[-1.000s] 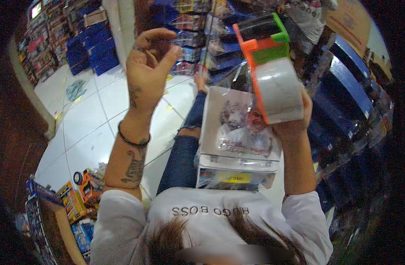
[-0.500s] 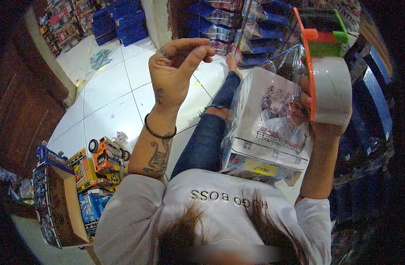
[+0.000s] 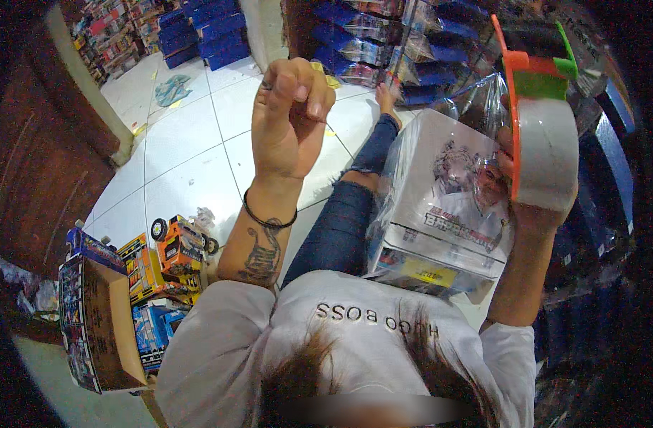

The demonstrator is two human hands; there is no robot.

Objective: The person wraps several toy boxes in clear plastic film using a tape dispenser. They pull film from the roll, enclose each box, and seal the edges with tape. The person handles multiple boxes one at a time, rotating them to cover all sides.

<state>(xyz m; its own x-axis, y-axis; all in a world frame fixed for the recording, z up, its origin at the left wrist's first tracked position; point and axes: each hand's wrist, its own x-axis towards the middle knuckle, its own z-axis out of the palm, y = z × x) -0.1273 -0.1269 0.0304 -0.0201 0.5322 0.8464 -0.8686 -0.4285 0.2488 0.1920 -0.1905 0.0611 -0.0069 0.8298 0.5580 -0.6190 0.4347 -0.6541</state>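
My right hand [image 3: 544,214] grips a tape dispenser [image 3: 514,121] with an orange side frame, green parts and a wide roll of clear tape. The dispenser is held above the right side of a white box [image 3: 440,185], which sits at my lap, loosely covered in clear plastic film. A printed tiger and person show on its top, and a yellow label marks the near side. My left hand [image 3: 291,118] is raised over the floor, left of the box and apart from it. Its fingers curl in toward the palm; whether they hold anything small cannot be made out.
At lower left, an open cardboard box [image 3: 116,321] stands beside orange, yellow and blue toy trucks [image 3: 180,246]. Blue packaged goods [image 3: 341,43] are stacked ahead, more stacks [image 3: 219,32] farther left. Crumpled plastic [image 3: 172,90] lies on the white tiled floor [image 3: 184,171]. A brown door [image 3: 48,135] is left.
My left hand has turned its palm toward me, its fingers curling from a forward-pointing pinch. The right hand still holds the tape dispenser over the box. The whole view has shifted slightly.
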